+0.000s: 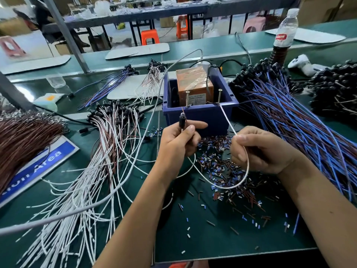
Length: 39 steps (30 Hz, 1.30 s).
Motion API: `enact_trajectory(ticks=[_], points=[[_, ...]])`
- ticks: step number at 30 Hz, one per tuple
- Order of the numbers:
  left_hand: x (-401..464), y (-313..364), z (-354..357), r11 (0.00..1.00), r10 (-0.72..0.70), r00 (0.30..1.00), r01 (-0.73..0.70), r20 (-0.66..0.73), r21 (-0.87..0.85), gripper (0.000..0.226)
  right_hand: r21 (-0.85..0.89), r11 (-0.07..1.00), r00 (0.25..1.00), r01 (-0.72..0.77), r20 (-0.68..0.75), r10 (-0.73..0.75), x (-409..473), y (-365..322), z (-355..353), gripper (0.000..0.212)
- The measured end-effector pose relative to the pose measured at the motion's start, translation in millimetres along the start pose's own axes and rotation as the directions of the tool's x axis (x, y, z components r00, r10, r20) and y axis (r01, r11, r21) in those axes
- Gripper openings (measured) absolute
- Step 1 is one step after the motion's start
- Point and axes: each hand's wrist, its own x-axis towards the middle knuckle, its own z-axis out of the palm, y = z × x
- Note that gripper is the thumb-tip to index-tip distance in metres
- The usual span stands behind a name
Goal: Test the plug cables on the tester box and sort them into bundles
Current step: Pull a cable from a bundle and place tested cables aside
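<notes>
My left hand (178, 140) grips the black plug (182, 120) of a plug cable, its short brown lead tip pointing up at the left screw (187, 98) of the tester box (201, 105). The cable's white wire (245, 171) loops below both hands. My right hand (258, 149) pinches that wire near its end, which reaches the right screw (219, 96). The tester is a blue bin with an orange unit (194, 84) inside.
White and brown cables (108, 144) fan out at the left, a brown bundle (21, 140) lies far left, and blue cables (295, 120) are piled at the right. Cut insulation bits (218, 167) litter the green mat. A water bottle (286, 29) stands at the back right.
</notes>
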Motion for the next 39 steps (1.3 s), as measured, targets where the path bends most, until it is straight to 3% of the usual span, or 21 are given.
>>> enact_trajectory(ticks=[6, 18, 30, 39], points=[[1, 2, -1, 0.990, 0.111, 0.990, -0.102, -0.086, 0.101, 0.009, -0.032, 0.999, 0.977, 0.033, -0.211, -0.039, 4, 0, 3, 0.039], [5, 6, -1, 0.977, 0.202, 0.889, -0.153, -0.411, 0.148, 0.019, -0.058, 0.997, 0.979, 0.043, -0.197, -0.054, 9, 2, 5, 0.040], [7, 3, 5, 0.978, 0.175, 0.878, -0.102, -0.445, 0.183, 0.017, -0.059, 0.997, 0.977, 0.059, -0.203, -0.070, 14, 3, 4, 0.040], [7, 6, 4, 0.976, 0.181, 0.896, -0.113, -0.406, 0.185, 0.017, -0.075, 0.996, 0.990, 0.042, -0.130, -0.052, 12, 5, -1, 0.046]])
